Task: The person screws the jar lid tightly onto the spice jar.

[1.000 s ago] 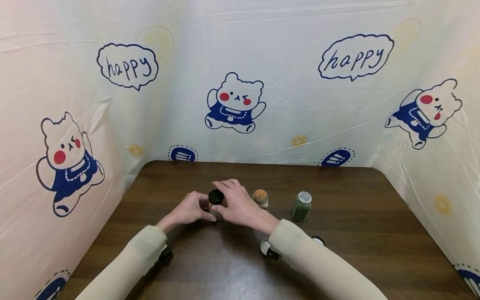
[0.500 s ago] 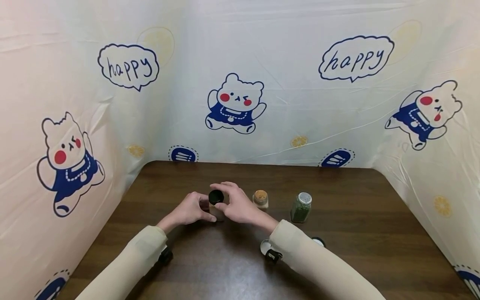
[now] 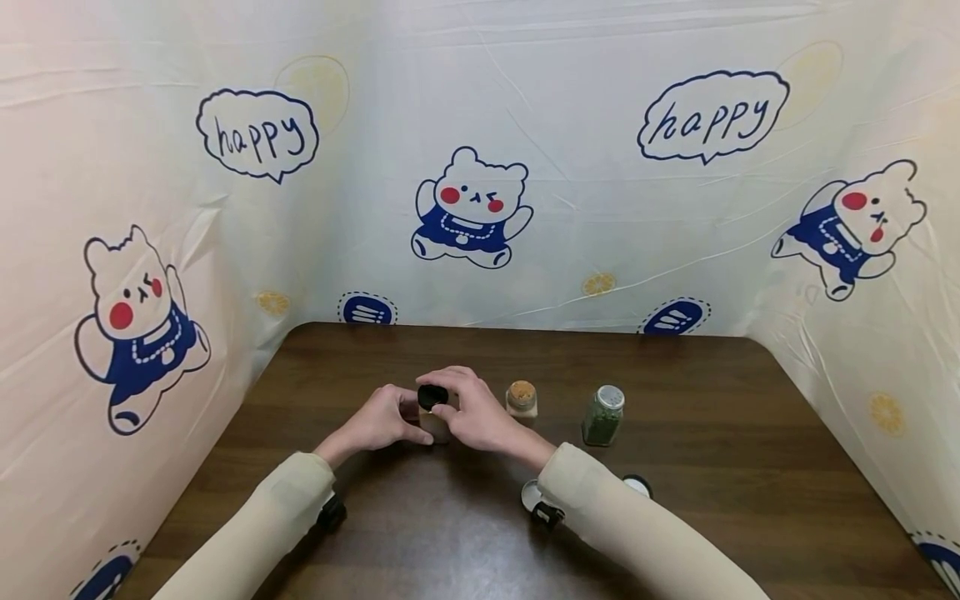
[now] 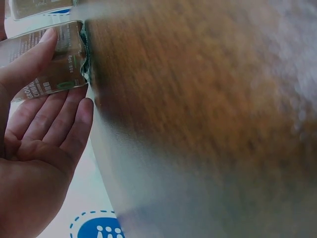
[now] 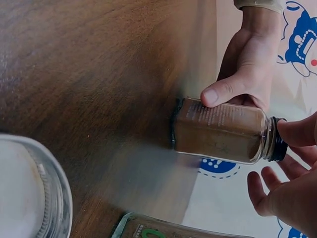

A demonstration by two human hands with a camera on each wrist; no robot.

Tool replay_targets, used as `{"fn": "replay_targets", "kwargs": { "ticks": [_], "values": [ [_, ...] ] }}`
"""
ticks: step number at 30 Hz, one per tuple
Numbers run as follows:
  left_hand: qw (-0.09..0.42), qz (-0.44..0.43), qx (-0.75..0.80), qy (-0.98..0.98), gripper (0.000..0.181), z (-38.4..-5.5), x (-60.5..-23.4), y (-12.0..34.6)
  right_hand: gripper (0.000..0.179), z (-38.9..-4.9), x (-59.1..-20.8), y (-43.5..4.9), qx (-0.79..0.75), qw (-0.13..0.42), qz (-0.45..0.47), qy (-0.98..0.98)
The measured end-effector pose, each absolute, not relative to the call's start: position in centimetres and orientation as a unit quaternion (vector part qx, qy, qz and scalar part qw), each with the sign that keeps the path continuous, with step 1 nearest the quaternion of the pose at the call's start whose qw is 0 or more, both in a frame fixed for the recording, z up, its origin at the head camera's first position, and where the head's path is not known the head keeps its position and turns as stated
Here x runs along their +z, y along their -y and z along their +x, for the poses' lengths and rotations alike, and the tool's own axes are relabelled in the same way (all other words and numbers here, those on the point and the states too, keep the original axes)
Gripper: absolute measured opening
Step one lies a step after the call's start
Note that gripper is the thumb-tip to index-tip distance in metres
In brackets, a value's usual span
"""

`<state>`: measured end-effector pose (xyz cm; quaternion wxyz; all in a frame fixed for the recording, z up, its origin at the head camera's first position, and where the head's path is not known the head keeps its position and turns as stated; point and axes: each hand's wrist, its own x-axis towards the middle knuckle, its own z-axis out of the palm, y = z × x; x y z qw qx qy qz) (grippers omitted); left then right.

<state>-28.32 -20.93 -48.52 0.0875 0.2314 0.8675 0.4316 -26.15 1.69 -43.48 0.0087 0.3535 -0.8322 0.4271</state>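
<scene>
Head: the left hand (image 3: 380,417) holds a brown-filled jar (image 3: 433,427) upright on the counter (image 3: 442,525); the right hand (image 3: 477,411) pinches its black lid (image 3: 431,396). Left wrist: half-bent fingers (image 4: 55,118) and thumb (image 4: 30,62) flank the jar. Right wrist: the right thumb (image 5: 298,132) and bent fingers grip the lid

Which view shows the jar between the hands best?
The right wrist view: it shows the jar close, from base to lid. The head view shows it small, partly covered; the left wrist view cuts off its lid.
</scene>
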Motion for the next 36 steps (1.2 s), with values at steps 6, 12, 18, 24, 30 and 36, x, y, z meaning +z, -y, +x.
{"fn": "replay_targets", "kwargs": {
  "ticks": [6,12,18,24,30,36],
  "values": [
    [0.086,0.229,0.426,-0.871,0.033,-28.15,-48.53,20.9,0.043,-26.27,-43.8,-1.66,0.428,0.003,0.355,0.831],
    [0.089,0.231,0.43,-0.868,0.033,-28.15,-48.55,20.94,0.044,-26.14,-43.75,-1.68,0.434,-0.024,0.342,0.833],
    [0.086,0.235,0.427,-0.869,0.031,-28.24,-48.42,20.97,0.044,-26.13,-43.4,-1.71,0.433,-0.032,0.334,0.837],
    [0.09,0.233,0.436,-0.865,0.032,-28.28,-48.4,20.97,0.042,-26.19,-43.29,-1.61,0.42,-0.01,0.328,0.846],
    [0.094,0.238,0.445,-0.858,0.034,-28.35,-48.44,21.05,0.041,-26.18,-43.27,-1.3,0.394,0.011,0.322,0.861],
    [0.095,0.238,0.441,-0.86,0.034,-28.37,-48.36,21.01,0.044,-26.12,-43.31,-1.03,0.341,0.035,0.323,0.882]
  ]
}}
